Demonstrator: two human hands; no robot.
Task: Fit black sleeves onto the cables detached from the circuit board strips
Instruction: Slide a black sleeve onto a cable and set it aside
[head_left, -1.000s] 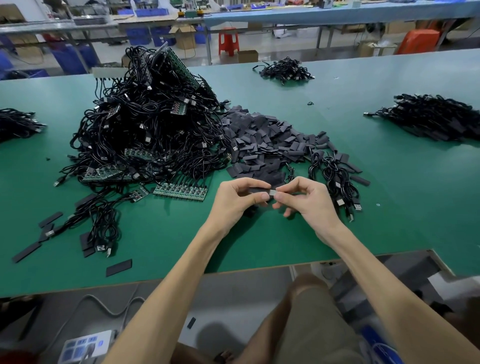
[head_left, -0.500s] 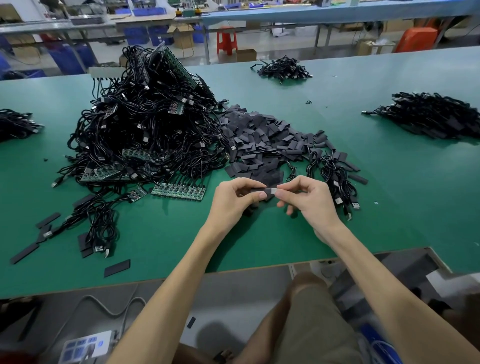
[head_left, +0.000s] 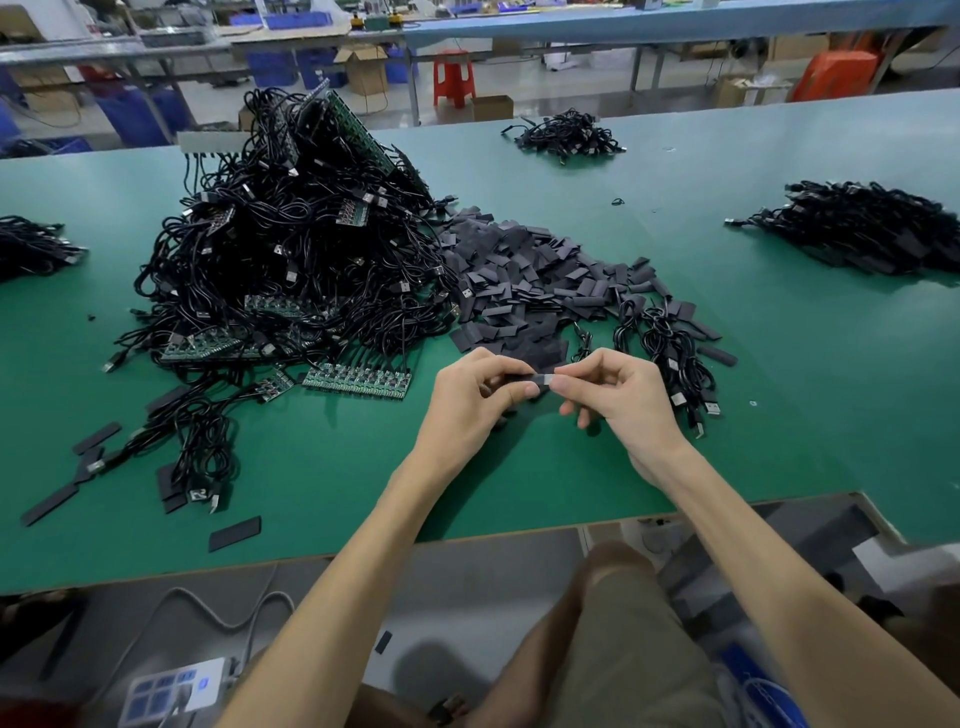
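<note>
Your left hand (head_left: 467, 400) pinches a flat matte black sleeve (head_left: 511, 378); your right hand (head_left: 618, 400) pinches a silvery plug (head_left: 545, 381), cable hidden.

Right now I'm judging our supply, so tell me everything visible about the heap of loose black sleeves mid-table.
The heap of black sleeves is a low, wide mound of flat, matte, dark rectangular pieces, seemingly flattened tubing, lying at all angles on the green table. Its left edge meets the big cable tangle; a few coiled cables lie on its right fringe.
</note>
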